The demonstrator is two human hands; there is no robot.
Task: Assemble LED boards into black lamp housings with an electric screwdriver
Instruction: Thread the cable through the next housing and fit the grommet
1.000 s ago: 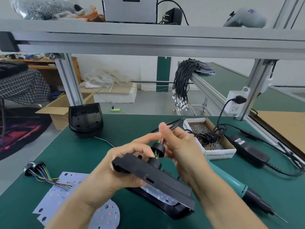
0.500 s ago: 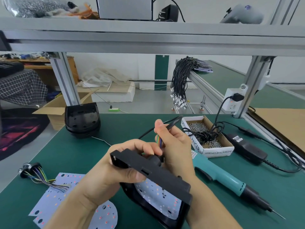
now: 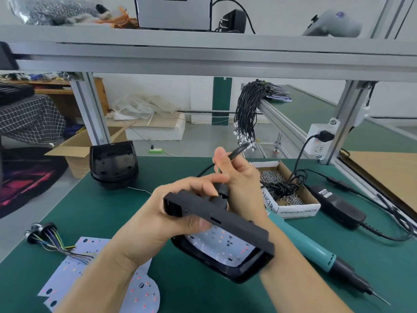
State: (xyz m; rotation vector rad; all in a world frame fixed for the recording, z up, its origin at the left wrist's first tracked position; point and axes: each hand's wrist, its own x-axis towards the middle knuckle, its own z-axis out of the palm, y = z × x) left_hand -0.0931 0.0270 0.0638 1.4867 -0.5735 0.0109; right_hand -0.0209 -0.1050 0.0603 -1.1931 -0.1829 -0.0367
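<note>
My right hand (image 3: 239, 177) pinches the black cable (image 3: 237, 152) and its coloured wires just above the round gland (image 3: 222, 190) at the housing's back edge. My left hand (image 3: 180, 213) grips the black lamp housing (image 3: 225, 224), thumb on the rim, held tilted above the mat. The LED board (image 3: 216, 245) sits inside, no screws seen. Risks, my call: a hard tug strains the wires where they join the board, or drags the loose board out of seat; a slack left grip drops the housing. The electric screwdriver (image 3: 311, 249) lies on the green mat (image 3: 112, 211) just under my right forearm; an elbow bump rolls it. The screw box (image 3: 293, 206) is near.
</note>
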